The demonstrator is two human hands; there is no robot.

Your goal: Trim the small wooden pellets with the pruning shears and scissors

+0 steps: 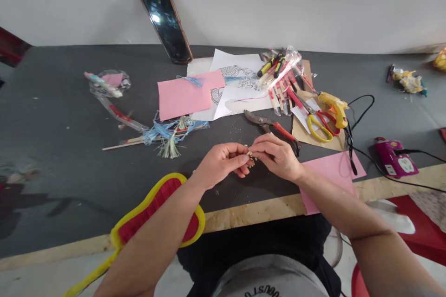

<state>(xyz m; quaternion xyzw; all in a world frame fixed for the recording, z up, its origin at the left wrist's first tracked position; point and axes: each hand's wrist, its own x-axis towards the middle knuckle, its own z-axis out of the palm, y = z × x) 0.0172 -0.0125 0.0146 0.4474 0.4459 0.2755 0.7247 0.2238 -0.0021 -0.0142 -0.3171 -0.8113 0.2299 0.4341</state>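
One small pale piece (249, 153) sits pinched between the fingertips of the left hand (225, 162) and right hand (275, 155), neither nearer; long axis indeterminable. Similar bits (251, 163) show just below those fingertips.

Viewing remotely, I record the tabletop (69, 185) as matt and smooth; its front edge strip (258, 211) shows bare, grained wood. The phone screen (165, 25) is glossy. I find the pink sheet (181, 100) to be matt paper, the shears (284, 131) dull metal with plastic-looking handles, the wrapping (291, 60) clear, shiny plastic. The tassels (169, 146) appear fibrous. The small pale pieces (249, 153) look like unvarnished wood.
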